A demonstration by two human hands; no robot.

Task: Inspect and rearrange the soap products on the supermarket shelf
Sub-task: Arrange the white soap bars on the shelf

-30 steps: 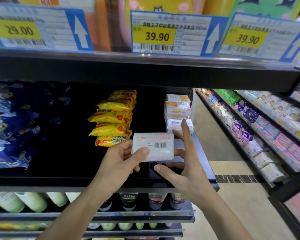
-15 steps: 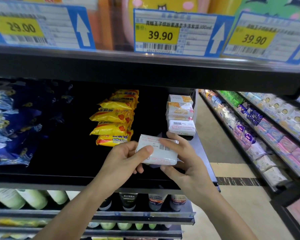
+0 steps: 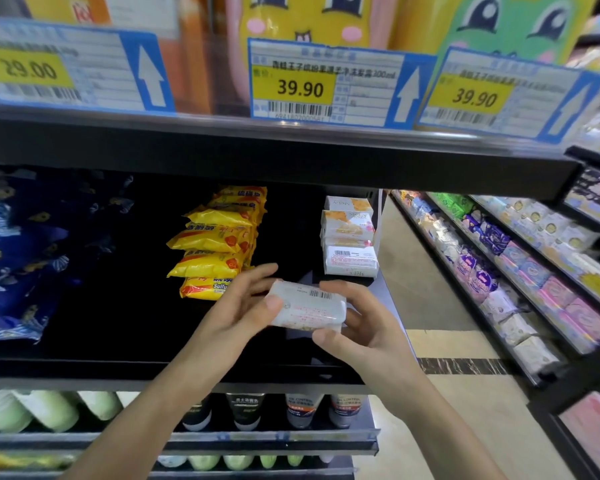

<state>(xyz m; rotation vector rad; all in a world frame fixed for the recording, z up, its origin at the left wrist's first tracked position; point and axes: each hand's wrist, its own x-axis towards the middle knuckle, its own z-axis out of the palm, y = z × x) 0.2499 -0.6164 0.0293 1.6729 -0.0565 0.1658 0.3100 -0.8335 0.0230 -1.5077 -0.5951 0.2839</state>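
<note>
A white wrapped soap bar [image 3: 307, 310] with a barcode and red print is held in front of the black shelf [image 3: 125, 370]. My left hand [image 3: 236, 306] grips its left end, thumb on the front face. My right hand [image 3: 364, 323] holds its right end, fingers over the top and thumb underneath. Behind, at the shelf's right end, stands a stack of white and orange soap boxes [image 3: 350, 237]. A pile of yellow sulfur soap packs [image 3: 219, 242] lies to the left of that stack.
Dark blue patterned bags [image 3: 18, 258] fill the shelf's left part. Price tags [image 3: 300, 88] hang on the shelf edge above. Tubes and green bottles [image 3: 250, 412] sit on the lower shelves. An aisle and a rack of packaged goods [image 3: 506, 271] run along the right.
My right hand went from pointing with straight fingers to closing round the bar's right end. The bar has tilted, its barcode side now facing more upward, and sits slightly lower.
</note>
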